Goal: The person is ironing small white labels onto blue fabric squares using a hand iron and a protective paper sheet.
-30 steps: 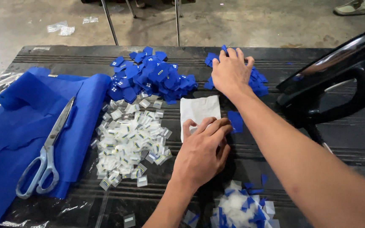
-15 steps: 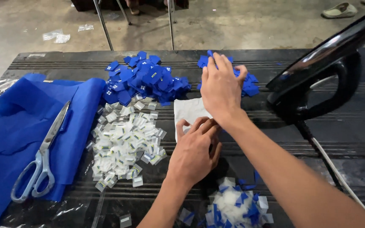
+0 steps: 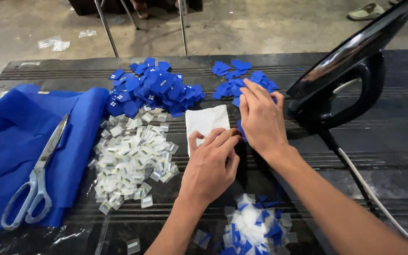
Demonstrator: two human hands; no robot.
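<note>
At the bottom centre of the frame lies a heap of clear and blue scraps; we leave it alone and keep our forearms lifted over it. Just above it, in the middle of the frame, our left hand lies flat with its fingertips pressing the lower edge of the white cloth piece, pinning it to the worktop rather than gripping it. Our right hand sits just right of the cloth, fingers curled down over a small blue square at the cloth's right edge; whether it pinches that square or only rests on it we cannot tell.

To do this well, in our judgement, we keep the left fingertips firm so the cloth does not slide, and we handle one blue square at a time with the right.

Left of centre spreads the pile of clear packets, close to the cloth, so we keep our left wrist from brushing it. At the far left the scissors rest on the blue fabric. Farther up lie the large blue pile and the smaller blue pile. At the upper right stands the black iron; we keep the right elbow off its cord.
</note>
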